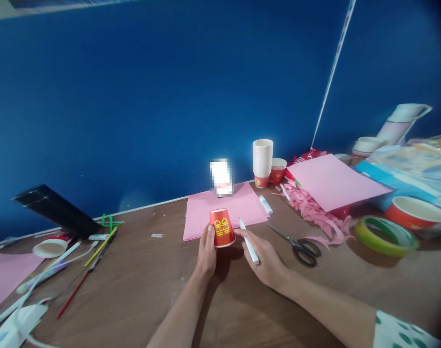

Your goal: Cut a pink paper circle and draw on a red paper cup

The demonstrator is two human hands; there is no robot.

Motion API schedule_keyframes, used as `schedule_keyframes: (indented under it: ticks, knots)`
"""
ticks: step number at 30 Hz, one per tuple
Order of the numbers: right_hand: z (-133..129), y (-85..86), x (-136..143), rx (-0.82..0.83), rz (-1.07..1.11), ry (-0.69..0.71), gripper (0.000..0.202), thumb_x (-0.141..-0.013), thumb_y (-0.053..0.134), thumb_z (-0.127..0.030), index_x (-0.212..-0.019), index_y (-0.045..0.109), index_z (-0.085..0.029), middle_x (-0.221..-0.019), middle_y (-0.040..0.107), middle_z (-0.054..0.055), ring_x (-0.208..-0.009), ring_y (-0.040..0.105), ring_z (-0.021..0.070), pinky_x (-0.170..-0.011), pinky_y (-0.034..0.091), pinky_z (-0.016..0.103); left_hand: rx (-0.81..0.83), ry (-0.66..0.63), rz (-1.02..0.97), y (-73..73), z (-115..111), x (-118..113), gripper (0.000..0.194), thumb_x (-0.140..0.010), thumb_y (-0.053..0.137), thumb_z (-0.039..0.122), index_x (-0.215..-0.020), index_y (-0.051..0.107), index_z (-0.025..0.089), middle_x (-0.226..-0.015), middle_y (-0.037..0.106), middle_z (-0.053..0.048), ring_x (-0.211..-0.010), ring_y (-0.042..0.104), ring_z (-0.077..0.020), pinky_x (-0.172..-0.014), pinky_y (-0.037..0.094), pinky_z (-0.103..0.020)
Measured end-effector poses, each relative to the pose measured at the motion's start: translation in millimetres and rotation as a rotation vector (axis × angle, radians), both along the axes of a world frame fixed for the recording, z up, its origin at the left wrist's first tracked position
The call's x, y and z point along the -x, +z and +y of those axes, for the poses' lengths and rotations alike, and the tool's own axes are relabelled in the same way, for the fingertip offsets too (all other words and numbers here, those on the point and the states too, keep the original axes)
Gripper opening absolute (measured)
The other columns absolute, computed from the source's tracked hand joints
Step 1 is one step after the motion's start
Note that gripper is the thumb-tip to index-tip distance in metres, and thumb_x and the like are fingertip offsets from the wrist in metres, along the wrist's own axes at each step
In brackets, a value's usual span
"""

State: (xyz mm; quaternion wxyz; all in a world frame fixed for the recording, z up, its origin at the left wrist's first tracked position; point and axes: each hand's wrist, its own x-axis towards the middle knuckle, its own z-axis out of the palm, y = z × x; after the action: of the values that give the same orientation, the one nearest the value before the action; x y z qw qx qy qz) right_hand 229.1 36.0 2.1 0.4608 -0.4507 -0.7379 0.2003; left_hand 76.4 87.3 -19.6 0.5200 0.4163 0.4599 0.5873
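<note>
A red paper cup [223, 229] with yellow lettering is upside down in front of me, above the table. My left hand [206, 251] grips its left side. A white pen [250, 244] lies in my right hand [262, 258], its tip pointing up and away, and the fingers of that hand reach the cup's lower right edge. Behind the cup, pink paper sheets [242, 205] lie on the brown table [151, 280]. A bright, pixelated upright object [222, 178] stands at their back edge.
Black-handled scissors [303, 249], a glue stick [266, 205], green-yellow tape [385, 236] and pink paper scraps [325, 222] lie to the right. Stacked white cups [262, 162] stand near the blue wall. Leftward are a black object [57, 210], brushes [73, 295] and cables.
</note>
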Motion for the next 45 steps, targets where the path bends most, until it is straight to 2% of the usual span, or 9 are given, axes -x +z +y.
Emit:
schedule_keyframes:
  ticks: [15,34,40,45]
  knots:
    - [5,-5.4,-1,0.037,0.037,0.006,0.04,-0.087,0.039,-0.012,-0.125,0.048,-0.022,-0.117,0.061,0.008,-0.109,0.057,0.0193,-0.095,0.047,0.034,0.001,-0.025,-0.029,7.0,-4,2,0.044,-0.078,0.052,0.053,-0.092,0.063,0.013,-0.092,0.067,-0.009,-0.086,0.061,-0.0203,-0.083,0.045,-0.033]
    - [11,-9.7,-3,-0.006,-0.003,-0.022,0.042,-0.088,0.039,-0.012,-0.128,0.046,-0.021,-0.119,0.059,0.01,-0.112,0.055,0.0208,-0.096,0.046,0.039,0.052,0.047,-0.056,1.6,1,4,0.046,-0.076,0.055,0.052,-0.096,0.065,0.012,-0.096,0.067,-0.01,-0.096,0.06,-0.0241,-0.087,0.044,-0.035]
    - [10,-12.5,-4,-0.001,-0.008,-0.02,0.042,-0.088,0.039,-0.014,-0.128,0.045,-0.022,-0.121,0.058,0.009,-0.114,0.054,0.0203,-0.097,0.046,0.038,0.039,0.005,-0.054,1.8,1,5,0.044,-0.076,0.055,0.052,-0.094,0.065,0.013,-0.096,0.068,-0.01,-0.096,0.06,-0.024,-0.087,0.045,-0.034]
    - [11,-13.7,-4,-0.013,-0.017,-0.053,0.043,-0.087,0.039,-0.012,-0.129,0.045,-0.021,-0.117,0.061,0.01,-0.108,0.058,0.0207,-0.094,0.048,0.038,0.03,0.018,-0.109,-4.5,2,3,0.044,-0.076,0.055,0.051,-0.096,0.065,0.013,-0.097,0.068,-0.01,-0.096,0.06,-0.0247,-0.088,0.045,-0.036]
